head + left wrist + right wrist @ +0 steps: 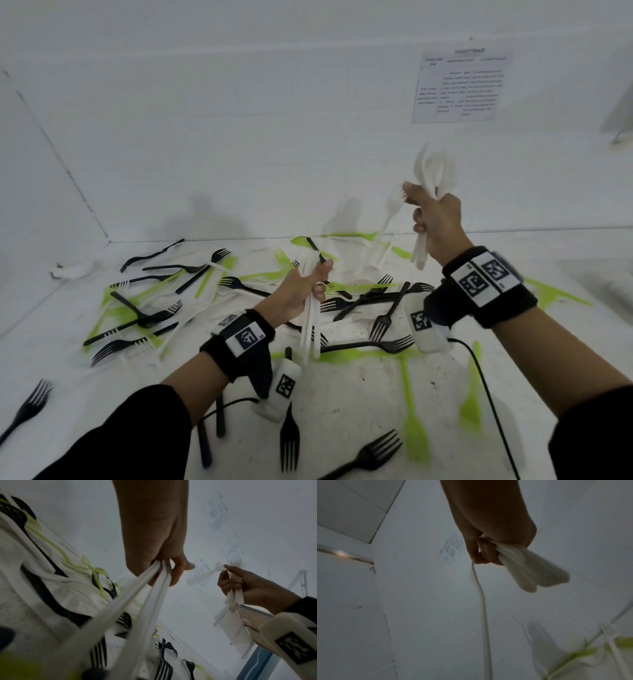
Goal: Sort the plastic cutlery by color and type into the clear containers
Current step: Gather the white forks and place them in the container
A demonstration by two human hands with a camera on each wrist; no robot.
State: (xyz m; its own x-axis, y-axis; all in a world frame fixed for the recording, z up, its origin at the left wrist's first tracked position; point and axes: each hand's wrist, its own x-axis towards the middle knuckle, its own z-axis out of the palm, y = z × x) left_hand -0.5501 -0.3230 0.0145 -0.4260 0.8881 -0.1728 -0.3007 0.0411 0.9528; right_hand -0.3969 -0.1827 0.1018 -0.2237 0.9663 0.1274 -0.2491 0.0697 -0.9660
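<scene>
My left hand [310, 284] grips a bundle of white cutlery [310, 329] with the handles hanging down over the pile; in the left wrist view the white handles [137, 601] run toward the camera from my left hand [164, 566]. My right hand [433, 219] is raised higher at the right and holds several white spoons [435, 171] bowls up, and pinches one more white spoon [390, 209] at its fingertips. The right wrist view shows my right hand [488, 550] clasping the spoon handles [522, 568]. Black, green and white cutlery [359, 301] lies scattered on the white table [359, 394]. No clear container is visible.
Black forks [289, 442] and green pieces [414, 425] lie near the front edge. White walls enclose the table at the back and left. A printed sheet [462, 85] is stuck on the back wall. A black cable [489, 404] trails from my right wrist.
</scene>
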